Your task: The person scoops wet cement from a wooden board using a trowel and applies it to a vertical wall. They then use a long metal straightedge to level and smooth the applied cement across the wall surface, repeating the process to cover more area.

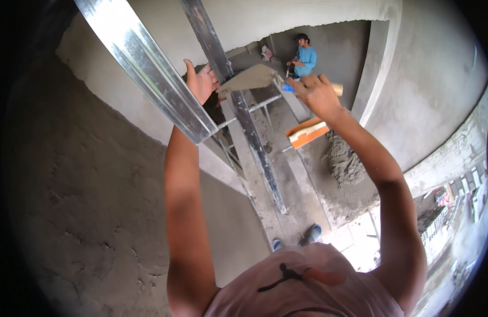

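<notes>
My right hand (315, 95) grips a trowel by its handle (336, 89); the grey mortar-covered blade (249, 78) lies across a dark metal bar (259, 158). My left hand (201, 82) is raised palm up with fingers apart, just left of that bar and partly behind a wide silver metal profile (149, 74). Whether its fingertips touch the bar or blade I cannot tell. Below my right hand an orange float with a pale handle (302, 138) rests beside a heap of wet mortar (344, 164).
Plank scaffolding with metal rungs (265, 104) runs beneath me, my sandalled feet on it. A co-worker in a blue top (305, 57) is beyond the opening in the plastered wall (423, 79). A rough grey wall (85, 201) rises at left; a bright drop with debris shows at lower right.
</notes>
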### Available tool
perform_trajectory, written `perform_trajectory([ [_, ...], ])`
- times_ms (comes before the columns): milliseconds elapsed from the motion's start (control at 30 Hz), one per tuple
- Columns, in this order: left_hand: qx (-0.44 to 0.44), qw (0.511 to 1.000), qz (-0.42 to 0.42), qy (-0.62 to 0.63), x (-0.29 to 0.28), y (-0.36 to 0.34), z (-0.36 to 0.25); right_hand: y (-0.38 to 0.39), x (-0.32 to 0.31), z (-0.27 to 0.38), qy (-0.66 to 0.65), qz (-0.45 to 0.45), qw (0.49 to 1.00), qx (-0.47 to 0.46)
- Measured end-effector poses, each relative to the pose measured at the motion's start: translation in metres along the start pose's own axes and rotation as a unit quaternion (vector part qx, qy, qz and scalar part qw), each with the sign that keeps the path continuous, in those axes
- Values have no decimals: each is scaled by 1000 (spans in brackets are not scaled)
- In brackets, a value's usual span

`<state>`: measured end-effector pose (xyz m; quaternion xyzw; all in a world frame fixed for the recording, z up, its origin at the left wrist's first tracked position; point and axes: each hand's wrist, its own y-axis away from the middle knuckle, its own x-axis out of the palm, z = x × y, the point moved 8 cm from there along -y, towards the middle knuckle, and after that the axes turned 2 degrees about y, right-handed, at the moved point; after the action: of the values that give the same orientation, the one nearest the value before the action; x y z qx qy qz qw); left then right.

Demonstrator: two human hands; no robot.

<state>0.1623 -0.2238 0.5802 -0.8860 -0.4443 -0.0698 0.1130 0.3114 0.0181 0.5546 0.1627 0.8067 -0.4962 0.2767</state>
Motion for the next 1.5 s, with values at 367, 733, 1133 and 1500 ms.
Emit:
perform_trajectory([
  [367, 18, 997, -67, -46, -10, 5, 4, 52, 32, 22, -44, -3, 996, 82],
  [733, 26, 982, -174, -64, -35, 2, 5, 274, 155, 148, -103, 351, 924, 110],
  [1133, 137, 946, -257, -139, -45, -6, 12, 555, 52, 171, -246, 572, 533, 573],
  [1500, 232, 899, -324, -179, -35, -23, 5, 752, -71, 178, -133, 623, 410, 653],
])
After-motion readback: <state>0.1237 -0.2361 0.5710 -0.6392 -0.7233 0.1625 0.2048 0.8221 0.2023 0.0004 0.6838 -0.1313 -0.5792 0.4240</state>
